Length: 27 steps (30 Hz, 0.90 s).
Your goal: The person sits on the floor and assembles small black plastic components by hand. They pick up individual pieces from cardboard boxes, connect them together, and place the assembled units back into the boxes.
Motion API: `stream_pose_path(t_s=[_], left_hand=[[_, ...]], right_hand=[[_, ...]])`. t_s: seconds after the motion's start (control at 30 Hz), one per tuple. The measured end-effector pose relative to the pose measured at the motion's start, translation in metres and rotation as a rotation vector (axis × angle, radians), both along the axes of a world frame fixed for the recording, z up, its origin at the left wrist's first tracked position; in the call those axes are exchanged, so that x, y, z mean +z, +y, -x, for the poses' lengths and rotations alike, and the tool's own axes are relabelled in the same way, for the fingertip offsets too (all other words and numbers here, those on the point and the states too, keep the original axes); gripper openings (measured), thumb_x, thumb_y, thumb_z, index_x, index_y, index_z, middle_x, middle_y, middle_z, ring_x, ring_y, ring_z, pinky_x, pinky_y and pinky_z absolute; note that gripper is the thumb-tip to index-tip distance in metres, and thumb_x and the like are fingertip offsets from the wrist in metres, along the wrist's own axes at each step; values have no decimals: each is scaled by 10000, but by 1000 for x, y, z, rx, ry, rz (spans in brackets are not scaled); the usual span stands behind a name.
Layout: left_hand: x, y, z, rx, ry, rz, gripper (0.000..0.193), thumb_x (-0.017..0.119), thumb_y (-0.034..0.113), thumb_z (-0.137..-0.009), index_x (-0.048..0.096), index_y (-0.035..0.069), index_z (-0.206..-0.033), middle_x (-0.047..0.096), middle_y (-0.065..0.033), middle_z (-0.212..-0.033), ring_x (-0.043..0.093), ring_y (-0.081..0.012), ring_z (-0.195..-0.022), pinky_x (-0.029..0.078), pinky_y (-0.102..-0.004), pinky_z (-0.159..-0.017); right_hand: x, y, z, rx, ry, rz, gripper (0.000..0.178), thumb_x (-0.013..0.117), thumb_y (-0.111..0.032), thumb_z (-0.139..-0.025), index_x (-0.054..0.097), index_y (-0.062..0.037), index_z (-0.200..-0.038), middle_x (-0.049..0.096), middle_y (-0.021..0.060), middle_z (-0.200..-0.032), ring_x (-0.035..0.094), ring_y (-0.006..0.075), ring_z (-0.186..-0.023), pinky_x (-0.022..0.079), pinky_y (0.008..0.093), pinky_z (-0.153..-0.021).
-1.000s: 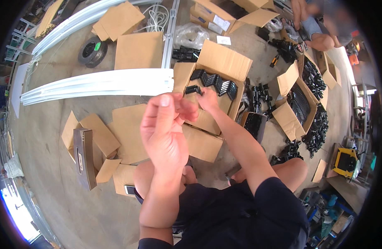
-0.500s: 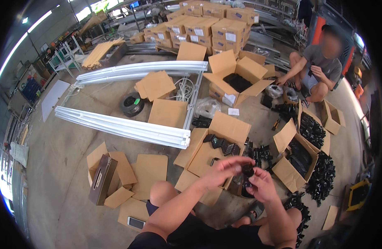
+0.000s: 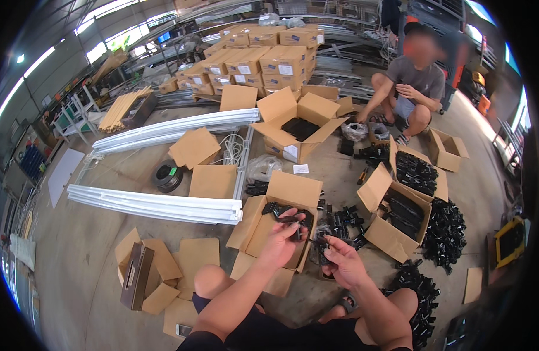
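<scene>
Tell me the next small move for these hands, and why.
Probably bring the right hand a little closer to the left hand: the left holds a black part, the right pinches a second black part, and a gap separates the hands.

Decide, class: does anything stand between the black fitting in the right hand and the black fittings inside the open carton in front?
Yes. In the head view, the right wall of the carton and the left hand, with a second fitting, lie between the fitting in the right hand and the carton fittings.
</scene>
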<state>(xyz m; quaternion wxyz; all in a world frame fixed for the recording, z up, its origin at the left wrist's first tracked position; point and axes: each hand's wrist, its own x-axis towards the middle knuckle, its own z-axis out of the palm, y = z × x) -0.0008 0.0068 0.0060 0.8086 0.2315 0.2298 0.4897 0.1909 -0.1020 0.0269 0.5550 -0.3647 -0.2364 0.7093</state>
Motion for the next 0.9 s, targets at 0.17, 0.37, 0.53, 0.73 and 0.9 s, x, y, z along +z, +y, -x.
stream_pose_path(t_s=[0.17, 0.37, 0.53, 0.73, 0.9], left_hand=[[-10, 0, 1, -147, 243, -4, 385, 642, 150, -1044, 516, 69, -1399, 681, -75, -1128, 522, -101, -692, 380, -236, -554], [4, -15, -14, -367, 170, 139, 285, 603, 212, -1069, 561, 21, -1276, 693, -129, -1207, 668, -170, -835, 565, -310, -643], [-24, -21, -21, -420, 33, 170, 320, 550, 262, -1096, 596, 35, -1317, 710, -108, -1207, 728, -217, -1013, 621, -403, -884], [-26, -27, -30, -328, 110, 123, 342, 525, 290, -1110, 605, 42, -1331, 686, -57, -1224, 671, -173, -1120, 563, -396, -986], [-28, -26, -34, -235, 119, 26, 327, 523, 292, -1112, 626, 63, -1322, 702, -10, -1184, 663, -107, -1048, 535, -298, -844]], right_hand=[[-3, 7, -7, -107, -94, -104, 199, 664, -110, -1013, 585, -69, -1191, 668, 5, -928, 627, 117, -710, 566, 286, -620], [1, 15, -20, -163, -265, -218, 196, 634, -60, -1018, 546, -61, -1194, 662, 24, -1046, 630, 105, -950, 535, 268, -805], [-18, 28, -23, -252, -639, -574, 242, 591, 90, -939, 588, -62, -1127, 631, 77, -1142, 621, 165, -1068, 520, 318, -949], [-29, 28, -20, -301, -705, -527, 286, 497, 179, -876, 616, -28, -1034, 567, 132, -1273, 627, 193, -1119, 503, 339, -1031], [-39, 35, -15, -285, -660, -485, 252, 558, 160, -887, 627, -26, -1042, 552, 109, -1325, 625, 203, -1151, 501, 347, -1044]])
